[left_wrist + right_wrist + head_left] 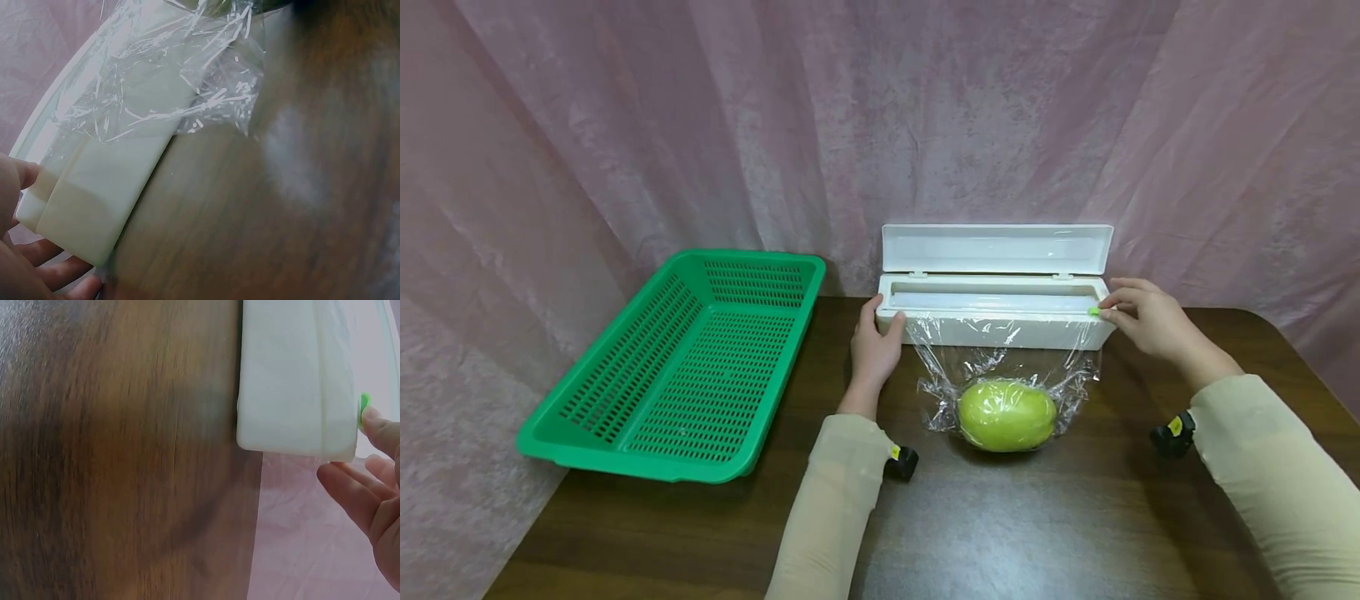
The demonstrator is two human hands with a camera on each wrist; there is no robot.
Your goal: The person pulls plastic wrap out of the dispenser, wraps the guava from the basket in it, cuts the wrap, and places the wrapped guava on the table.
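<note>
A white cling film dispenser (992, 332) stands at the back of the table, its lid (997, 249) raised and a roll (992, 301) inside. My left hand (875, 350) grips its left end, thumb on top at the front edge and fingers around the end in the left wrist view. At the right end, my right hand (1150, 318) holds the small green slider (365, 407) with a fingertip on it, other fingers beside the box end. Clear cling film (988, 360) runs from the dispenser's front edge down to a yellow-green melon-like fruit (1007, 416) and covers it.
A green slotted plastic basket (711, 375) stands on the left of the dark wooden table (985, 525). Pink curtain (820, 125) hangs close behind the dispenser. A small black wrist camera sits on each sleeve.
</note>
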